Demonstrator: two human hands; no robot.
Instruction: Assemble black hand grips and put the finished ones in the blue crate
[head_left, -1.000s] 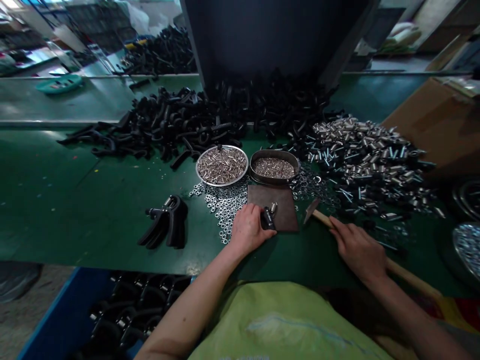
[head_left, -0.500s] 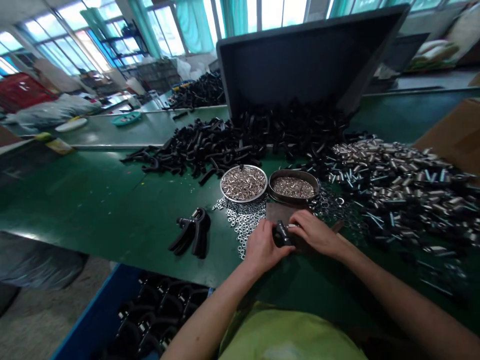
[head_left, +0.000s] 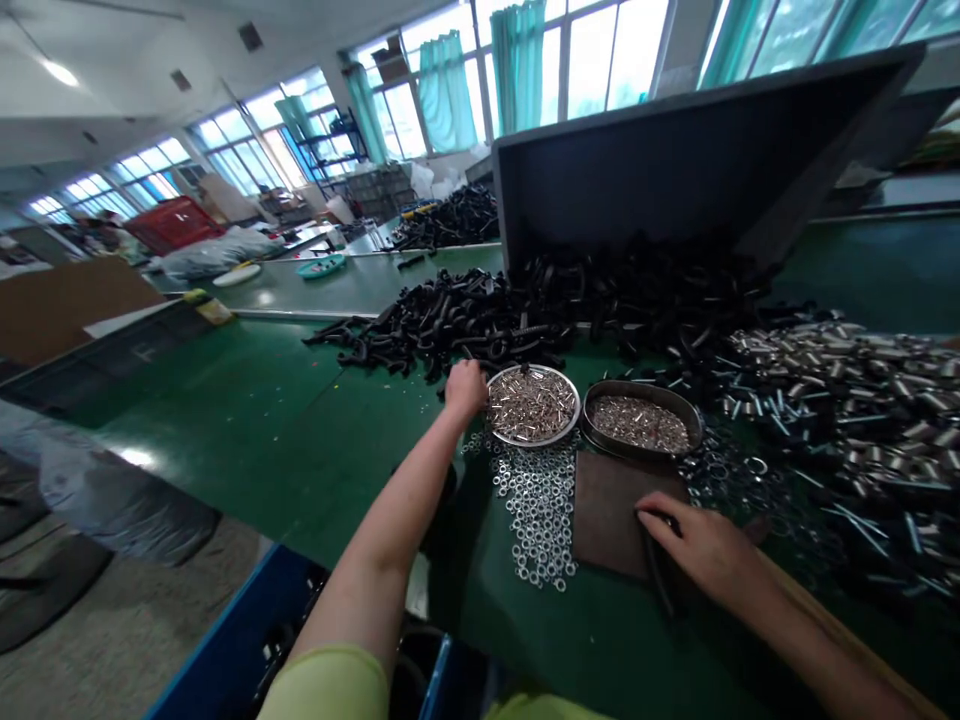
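Note:
My left hand [head_left: 466,388] is stretched out to the near edge of the pile of black plastic handles [head_left: 450,315], just left of the round plate of small metal pins [head_left: 532,405]. Its fingers are mostly hidden. In my right hand [head_left: 694,540], thumb and fingers are closed on a black handle [head_left: 658,580], which hangs over the right part of a brown square pad [head_left: 611,515]. Loose metal nuts [head_left: 541,510] lie spread left of the pad. A black shape, mostly covered by my left forearm, sits on the green table.
Behind the pad stands an oval tin [head_left: 697,420] of small metal parts. Springs and bolts [head_left: 862,400] are heaped at the right. A large grey bin [head_left: 645,190] lies tipped over the handles. A blue crate [head_left: 225,640] stands below the table's front edge.
My hands have moved apart: the left went forward and left to the handle pile, the right stayed near the pad, now with a black handle. The view has shifted left and up.

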